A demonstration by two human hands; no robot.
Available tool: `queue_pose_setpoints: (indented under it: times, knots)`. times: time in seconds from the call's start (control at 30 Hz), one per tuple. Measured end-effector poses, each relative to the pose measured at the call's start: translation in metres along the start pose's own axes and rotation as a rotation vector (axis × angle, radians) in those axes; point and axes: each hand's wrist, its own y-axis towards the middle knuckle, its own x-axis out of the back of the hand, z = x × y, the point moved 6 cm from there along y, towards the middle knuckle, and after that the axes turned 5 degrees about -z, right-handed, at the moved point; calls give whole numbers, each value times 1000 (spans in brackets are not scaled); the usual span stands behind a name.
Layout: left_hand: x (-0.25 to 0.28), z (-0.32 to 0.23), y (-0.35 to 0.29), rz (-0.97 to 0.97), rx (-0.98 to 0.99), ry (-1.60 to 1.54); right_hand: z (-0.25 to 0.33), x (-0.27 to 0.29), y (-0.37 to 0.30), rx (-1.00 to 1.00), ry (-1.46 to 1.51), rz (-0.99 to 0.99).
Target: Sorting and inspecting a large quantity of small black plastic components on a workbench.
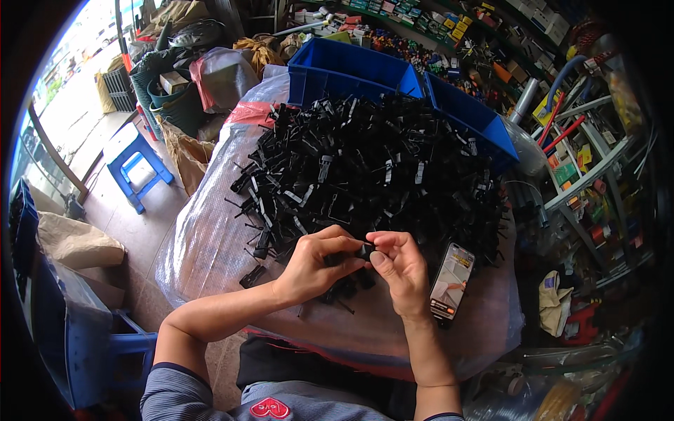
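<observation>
Both my hands meet at the near edge of a large pile of black plastic parts [351,168], some with thin rods or screws sticking out. My left hand [319,261] is closed, its thumb and fingers pinching a small black plastic part [364,251]. From the other side my right hand [401,270] grips the same part between thumb and fingertips. A thin dark pin shows near the right fingertips; the exact kind of part is too small to tell. Beside my right hand lies a phone [453,281] with its screen lit.
A clear plastic sheet [203,231] covers the work surface. Two blue bins [354,70] [474,116] stand behind the pile. To the left are a blue stool [137,168] and a blue crate [77,337]. Crowded shelves and a metal rack [590,175] fill the right.
</observation>
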Motion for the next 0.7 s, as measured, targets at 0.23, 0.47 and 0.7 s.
queue_pose_setpoints:
  times: [0.23, 0.47, 0.7]
  knots:
    - [-8, -19, -7, -45, -262, 209, -29, 14, 3, -320, 248, 163]
    - [10, 29, 4, -89, 572, -492, 25, -15, -8, 463, -739, 234]
    - [-5, 21, -4, -8, 334, -268, 22, -24, -15, 680, -1013, 77]
